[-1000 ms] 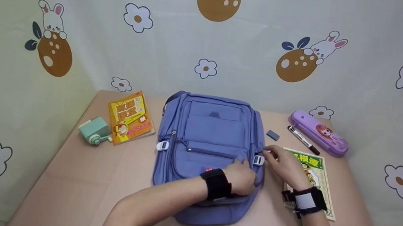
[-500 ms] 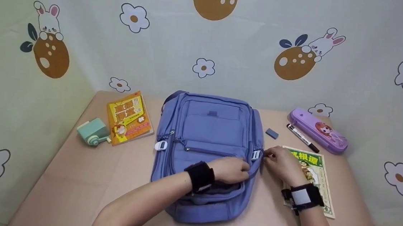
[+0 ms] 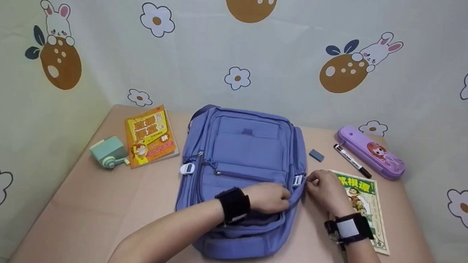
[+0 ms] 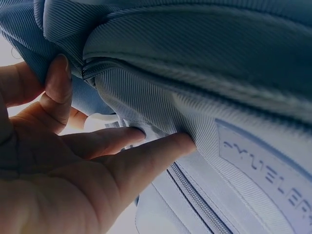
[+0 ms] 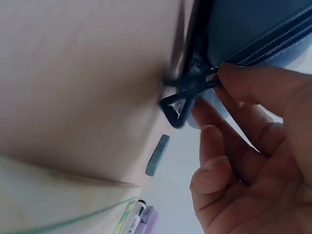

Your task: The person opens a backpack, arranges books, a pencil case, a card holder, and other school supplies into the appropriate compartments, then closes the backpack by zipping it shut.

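Note:
A blue backpack (image 3: pixel 251 151) lies front up on the table, its lower front bulging in folds. My left hand (image 3: pixel 268 197) is at its lower right front. In the left wrist view, that hand's bent fingers grip the fabric at the bag's side, while a straighter digit presses beside a lettered label (image 4: pixel 265 170). By the bag's right edge, below a white buckle (image 3: pixel 297 181), is my right hand (image 3: pixel 328 192). The right wrist view shows it pinching a dark zipper pull (image 5: pixel 196 84) with a triangular loop, at the end of a zipper (image 5: pixel 278 41).
Left of the bag are an orange book (image 3: pixel 152 137) and a teal cranked gadget (image 3: pixel 109 151). To the right lie a grey-blue block (image 3: pixel 316 155), a marker (image 3: pixel 352 161), a purple pencil case (image 3: pixel 370 152) and a green-topped book (image 3: pixel 378 214), partly under the right forearm.
My left hand has shifted left and up along the bag, and its fingers have curled at the edge. The right hand has drawn slightly lower; over the last half second both barely move.

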The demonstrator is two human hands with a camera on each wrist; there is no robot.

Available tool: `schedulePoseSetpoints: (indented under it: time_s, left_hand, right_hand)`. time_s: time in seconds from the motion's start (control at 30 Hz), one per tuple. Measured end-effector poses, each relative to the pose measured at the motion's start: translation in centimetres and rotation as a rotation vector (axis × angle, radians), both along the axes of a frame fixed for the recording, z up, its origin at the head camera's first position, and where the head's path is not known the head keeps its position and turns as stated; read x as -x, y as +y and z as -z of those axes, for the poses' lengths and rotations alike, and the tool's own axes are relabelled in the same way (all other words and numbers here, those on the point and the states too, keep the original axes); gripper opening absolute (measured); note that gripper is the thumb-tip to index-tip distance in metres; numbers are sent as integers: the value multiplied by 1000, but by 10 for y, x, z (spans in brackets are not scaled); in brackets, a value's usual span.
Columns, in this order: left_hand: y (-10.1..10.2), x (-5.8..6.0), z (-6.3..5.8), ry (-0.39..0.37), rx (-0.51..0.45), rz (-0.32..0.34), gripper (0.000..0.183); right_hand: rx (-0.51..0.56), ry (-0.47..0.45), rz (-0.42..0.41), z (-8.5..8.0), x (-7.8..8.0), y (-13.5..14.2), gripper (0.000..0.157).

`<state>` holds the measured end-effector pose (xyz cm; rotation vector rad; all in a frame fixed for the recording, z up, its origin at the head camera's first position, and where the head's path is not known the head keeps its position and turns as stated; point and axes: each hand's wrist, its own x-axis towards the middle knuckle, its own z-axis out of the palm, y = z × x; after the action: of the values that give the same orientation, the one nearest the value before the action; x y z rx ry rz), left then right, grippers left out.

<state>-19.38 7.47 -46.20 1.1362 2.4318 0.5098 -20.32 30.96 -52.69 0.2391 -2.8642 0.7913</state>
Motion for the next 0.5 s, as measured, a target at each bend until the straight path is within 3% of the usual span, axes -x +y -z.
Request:
schedulePoseSetpoints:
  time_s: [0.17, 0.5]
  left_hand:
    - [1, -1, 1, 7, 15, 2, 23]
    - [6, -10, -3, 65, 95, -14, 23]
  right_hand:
    - [37, -58, 22, -3, -2, 0, 5]
    - [28, -31, 4, -3, -3, 1, 6]
